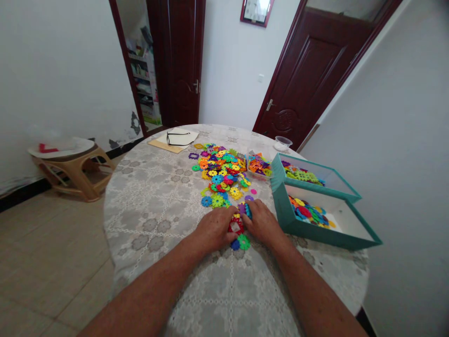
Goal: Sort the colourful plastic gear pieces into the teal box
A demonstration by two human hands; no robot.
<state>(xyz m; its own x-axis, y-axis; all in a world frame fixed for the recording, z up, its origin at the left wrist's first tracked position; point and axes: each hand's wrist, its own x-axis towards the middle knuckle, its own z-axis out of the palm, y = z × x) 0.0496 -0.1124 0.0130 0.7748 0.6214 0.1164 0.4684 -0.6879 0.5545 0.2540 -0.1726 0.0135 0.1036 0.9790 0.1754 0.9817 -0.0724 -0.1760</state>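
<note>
My left hand [215, 228] is curled, its fingertips and thumb at the left edge of a red square plastic piece [236, 226] with an open middle. My right hand [260, 219] is closed around a short stack of purple and blue notched plastic pieces [246, 210], partly hidden by its fingers. Just below the hands lie a green gear-shaped piece [243, 242] and a dark blue piece [235, 245]. Beyond the fingers spreads a pile of colourful interlocking plastic pieces [220, 168], with a lime-green one [218, 201] and a blue one [206, 201] at its near edge.
Right of the pile stand a clear tub [260, 176] of pieces and a teal box [317, 236] with several more inside. A teal lid [333, 169] lies behind it. Eyeglasses [179, 139] rest on paper at the far left of the round table [147, 271].
</note>
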